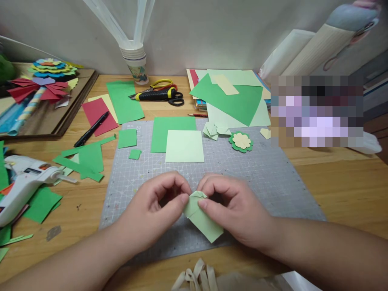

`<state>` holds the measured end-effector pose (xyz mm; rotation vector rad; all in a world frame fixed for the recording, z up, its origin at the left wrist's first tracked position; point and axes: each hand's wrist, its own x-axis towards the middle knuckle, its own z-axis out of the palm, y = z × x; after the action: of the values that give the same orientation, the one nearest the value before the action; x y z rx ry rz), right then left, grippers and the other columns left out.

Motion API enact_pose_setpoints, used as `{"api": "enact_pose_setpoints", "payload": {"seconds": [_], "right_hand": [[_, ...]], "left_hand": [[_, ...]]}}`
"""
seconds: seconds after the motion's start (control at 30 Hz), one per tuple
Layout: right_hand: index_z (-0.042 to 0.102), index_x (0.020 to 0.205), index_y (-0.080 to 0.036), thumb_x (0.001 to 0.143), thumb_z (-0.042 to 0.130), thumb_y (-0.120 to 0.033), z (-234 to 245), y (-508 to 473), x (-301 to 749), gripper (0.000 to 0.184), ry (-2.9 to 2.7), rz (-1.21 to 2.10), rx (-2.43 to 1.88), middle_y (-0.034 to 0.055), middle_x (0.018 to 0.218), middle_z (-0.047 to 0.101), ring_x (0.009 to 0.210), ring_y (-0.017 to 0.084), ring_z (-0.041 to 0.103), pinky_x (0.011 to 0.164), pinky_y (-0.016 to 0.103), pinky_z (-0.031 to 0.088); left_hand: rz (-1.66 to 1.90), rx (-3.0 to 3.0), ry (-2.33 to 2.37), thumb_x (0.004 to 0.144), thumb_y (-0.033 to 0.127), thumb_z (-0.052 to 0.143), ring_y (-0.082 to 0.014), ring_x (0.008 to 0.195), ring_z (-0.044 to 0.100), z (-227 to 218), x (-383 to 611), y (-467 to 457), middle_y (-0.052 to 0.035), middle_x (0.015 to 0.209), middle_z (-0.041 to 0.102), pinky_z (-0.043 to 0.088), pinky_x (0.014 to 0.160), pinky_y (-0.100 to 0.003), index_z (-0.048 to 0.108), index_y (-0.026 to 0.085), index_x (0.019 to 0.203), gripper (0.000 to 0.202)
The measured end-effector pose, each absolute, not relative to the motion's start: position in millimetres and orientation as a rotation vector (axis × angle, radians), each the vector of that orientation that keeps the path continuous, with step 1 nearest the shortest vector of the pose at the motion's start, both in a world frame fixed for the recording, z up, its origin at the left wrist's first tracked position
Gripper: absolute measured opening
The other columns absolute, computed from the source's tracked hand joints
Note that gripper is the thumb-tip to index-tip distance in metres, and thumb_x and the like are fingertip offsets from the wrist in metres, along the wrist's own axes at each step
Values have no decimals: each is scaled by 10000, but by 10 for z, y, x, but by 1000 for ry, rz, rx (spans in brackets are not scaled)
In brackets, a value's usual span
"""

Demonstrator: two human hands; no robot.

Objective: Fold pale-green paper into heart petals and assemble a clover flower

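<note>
A pale green folded piece of paper is held between both hands above the grey cutting mat. My left hand pinches its upper left edge between thumb and fingers. At its upper right, my right hand presses the thumb on a small fold, fingers behind the paper. Creases and a folded-over top show on the sheet; its lower end comes to a blunt point. Just beyond the hands lie a pale green square and a green sheet partly under it.
A paper flower and folded pale green pieces lie on the mat. Left are a glue gun, green scraps and a black pen. Behind are a cutter, scissors, paper cups and stacked paper.
</note>
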<state>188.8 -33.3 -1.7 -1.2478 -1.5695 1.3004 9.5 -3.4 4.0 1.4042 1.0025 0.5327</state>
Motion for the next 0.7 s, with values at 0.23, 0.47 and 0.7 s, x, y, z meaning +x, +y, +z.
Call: {"api": "enact_pose_setpoints", "payload": {"seconds": [0.23,0.47,0.7], "right_hand": [[527,716,-194,776,548,-178,-2,-370,1886,65,-1837,1148,-1276,1,721,599,721,162,529,776,371,375],[525,714,-196,797,499,-146,-8,-353,1897,100,-1883,1141,-1232,-14,692,586,705,150,518,771,348,355],[493,618,-186,723,501,-109,-41,-355,1875,131,-1843,1161,-1246,-31,615,568,636,128,506,760,347,355]], "left_hand": [[538,1683,998,768,159,499,-127,601,445,43,101,-67,29,625,483,354,556,-253,473,198,637,140],[465,1849,931,719,75,489,-112,615,441,50,94,-90,44,627,469,351,566,-231,454,194,641,146],[437,1855,931,744,97,508,-108,608,460,29,107,-110,39,645,510,358,547,-222,499,185,671,115]]}}
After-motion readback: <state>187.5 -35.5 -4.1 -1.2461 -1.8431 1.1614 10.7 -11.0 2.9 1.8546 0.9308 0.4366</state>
